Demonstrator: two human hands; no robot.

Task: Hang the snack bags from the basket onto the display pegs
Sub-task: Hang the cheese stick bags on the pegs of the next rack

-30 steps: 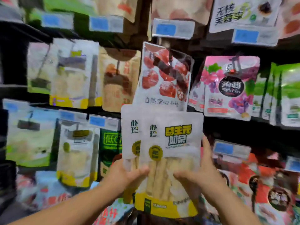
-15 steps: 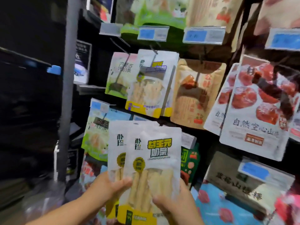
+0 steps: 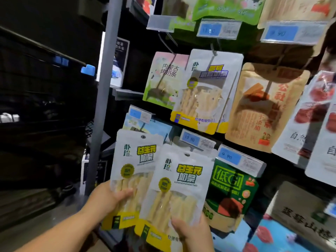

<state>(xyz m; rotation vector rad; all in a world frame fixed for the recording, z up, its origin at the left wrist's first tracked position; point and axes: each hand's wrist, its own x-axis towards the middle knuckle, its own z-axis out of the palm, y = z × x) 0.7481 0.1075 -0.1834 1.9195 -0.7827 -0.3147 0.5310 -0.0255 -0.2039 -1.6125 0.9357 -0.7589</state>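
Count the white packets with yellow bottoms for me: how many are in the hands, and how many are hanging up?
In the left hand: 1, the rear bag
In the right hand: 1, the front bag
On a peg above: 1, the hanging bag; a yellow corner behind it may be another
Total clearly seen: 3

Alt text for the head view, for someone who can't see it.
The left hand grips one white-and-yellow snack bag and the right hand a second bag, overlapping it, before display pegs hung with other snack packs.
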